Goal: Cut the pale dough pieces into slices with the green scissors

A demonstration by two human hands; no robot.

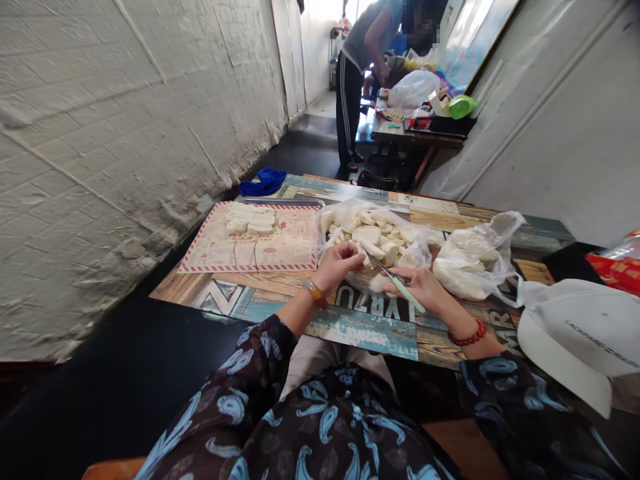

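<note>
My right hand (419,288) is closed round the light green handle (407,293) of a knife, its blade (379,263) pointing up and to the left. At the blade's tip end my left hand (341,263) is pinched shut; what lies between its fingers is too small to make out. Both hands are at the near edge of an open clear plastic bag (327,223) full of pale, sliced food pieces (367,235). To the left, several similar white pieces (250,219) lie on printed paper (210,250) with a red-striped border, over a tray.
Right of the open bag sits another plastic bag (467,257) with pale contents. A white cap (580,333) lies at the table's right end, a blue cloth (263,181) at its far left corner. Beyond, a person (367,40) bends over a cluttered second table (420,139).
</note>
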